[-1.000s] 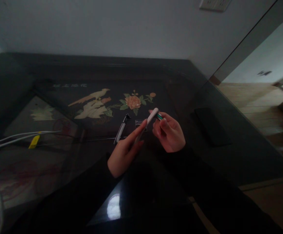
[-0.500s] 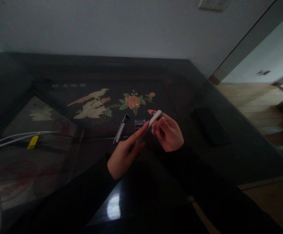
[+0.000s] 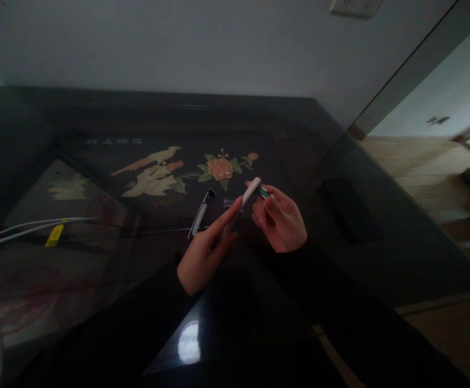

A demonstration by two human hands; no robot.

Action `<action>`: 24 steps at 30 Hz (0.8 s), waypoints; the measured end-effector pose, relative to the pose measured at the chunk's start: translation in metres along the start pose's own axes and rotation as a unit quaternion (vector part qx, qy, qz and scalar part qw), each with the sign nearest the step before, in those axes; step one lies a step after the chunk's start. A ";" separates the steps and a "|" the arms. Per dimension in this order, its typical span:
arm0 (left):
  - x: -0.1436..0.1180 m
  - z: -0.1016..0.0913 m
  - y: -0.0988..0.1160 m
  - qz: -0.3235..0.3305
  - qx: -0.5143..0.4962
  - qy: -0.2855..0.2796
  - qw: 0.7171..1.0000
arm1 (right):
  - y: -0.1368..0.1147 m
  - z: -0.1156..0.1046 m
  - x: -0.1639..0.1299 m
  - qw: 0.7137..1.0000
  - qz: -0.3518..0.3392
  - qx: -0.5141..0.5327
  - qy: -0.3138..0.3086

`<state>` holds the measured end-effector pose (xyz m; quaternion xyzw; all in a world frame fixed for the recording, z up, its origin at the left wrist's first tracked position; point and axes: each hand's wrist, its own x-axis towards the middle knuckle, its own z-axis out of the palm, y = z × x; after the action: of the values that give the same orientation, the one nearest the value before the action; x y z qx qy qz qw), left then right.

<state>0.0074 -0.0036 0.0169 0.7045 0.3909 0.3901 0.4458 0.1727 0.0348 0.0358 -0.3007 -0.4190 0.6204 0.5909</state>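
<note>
**Two hands hold a slim white piece and a small green-tipped part above a dark table**

The left hand (image 3: 202, 253) has its fingers (image 3: 229, 215) stretched long and narrow along a slim white piece (image 3: 248, 196), gripping it so that its rounded end rises just past the fingertips, angled up and to the right. The right hand (image 3: 281, 218) is curled closed beside it, thumb and forefinger pinching a small green-tipped part (image 3: 263, 192) that sits right at the upper end of the white piece; whether the two touch is too dim to tell. Both hands hover above the table, close together, in black sleeves.

Just left of the left fingertips, a second white strip with a black end (image 3: 201, 214) lies flat on the glossy dark table (image 3: 97, 280). A small clear box (image 3: 230, 203) lies partly hidden behind the fingers. Beyond them, the tabletop bears an inlaid bird and flower picture (image 3: 186, 170). Well to the left run white cables with a yellow tag (image 3: 55, 235). To the right lies a flat black rectangle (image 3: 350, 209).
</note>
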 end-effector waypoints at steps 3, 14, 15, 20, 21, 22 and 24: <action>-0.002 0.001 0.001 -0.025 -0.010 -0.018 0.999 | 0.000 0.000 0.001 1.000 0.000 -0.003 0.001; -0.003 0.002 0.003 0.020 -0.011 -0.032 0.999 | -0.001 -0.001 0.002 1.000 0.019 -0.009 0.009; -0.003 0.001 0.003 0.020 -0.009 -0.032 0.999 | -0.001 -0.001 0.002 1.000 0.023 -0.005 0.010; -0.001 0.000 0.004 -0.012 0.003 -0.018 1.000 | 0.000 -0.001 0.002 1.000 0.021 0.003 0.008; 0.000 0.000 0.004 -0.011 0.007 -0.010 1.000 | 0.001 -0.001 0.002 1.000 0.016 0.002 0.007; 0.000 0.000 0.004 -0.007 0.009 -0.001 1.000 | 0.001 -0.001 0.002 1.000 0.011 0.001 0.004; 0.002 -0.001 0.002 0.004 0.012 0.015 1.000 | 0.001 -0.001 0.001 1.000 0.006 0.003 -0.004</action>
<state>0.0081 -0.0024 0.0194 0.7052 0.3996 0.3981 0.4297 0.1729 0.0364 0.0342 -0.2993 -0.4176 0.6263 0.5864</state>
